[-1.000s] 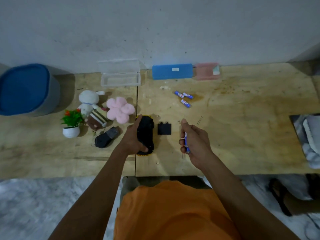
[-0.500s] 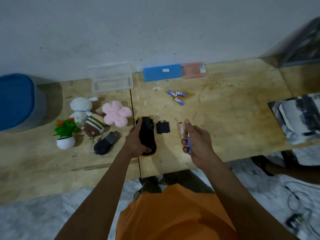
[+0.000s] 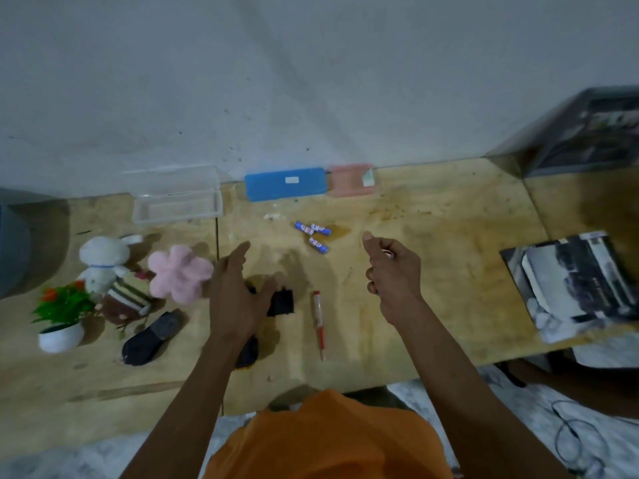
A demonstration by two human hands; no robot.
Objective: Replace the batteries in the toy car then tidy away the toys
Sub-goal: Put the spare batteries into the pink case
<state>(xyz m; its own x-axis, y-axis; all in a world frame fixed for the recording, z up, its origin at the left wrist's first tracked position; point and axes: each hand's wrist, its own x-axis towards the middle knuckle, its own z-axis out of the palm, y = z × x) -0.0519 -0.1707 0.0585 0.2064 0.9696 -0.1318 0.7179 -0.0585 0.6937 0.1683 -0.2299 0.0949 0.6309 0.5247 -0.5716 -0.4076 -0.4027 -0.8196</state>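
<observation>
The black toy car (image 3: pixel 247 353) lies on the wooden table (image 3: pixel 432 271), mostly hidden under my left hand (image 3: pixel 235 295). That hand hovers over it with fingers spread. The car's black battery cover (image 3: pixel 281 300) rests just right of the thumb. A red screwdriver (image 3: pixel 318 319) lies on the table between my hands. My right hand (image 3: pixel 390 274) is raised to the right with fingers curled around a small blue battery, only slivers of it showing. Three blue batteries (image 3: pixel 313 231) lie loose farther back.
Along the wall sit a clear plastic box (image 3: pixel 176 205), a blue case (image 3: pixel 285 184) and a pink case (image 3: pixel 351 179). At left are a plush rabbit (image 3: pixel 102 261), pink flower plush (image 3: pixel 179 273), striped plush (image 3: pixel 128 299), potted plant (image 3: pixel 62 319) and dark remote-like object (image 3: pixel 152 337). A printed stack (image 3: pixel 570 285) lies right.
My left hand has let go of the car and opened above it. The screwdriver now lies on the table. My right hand moved right and back. The view tilted.
</observation>
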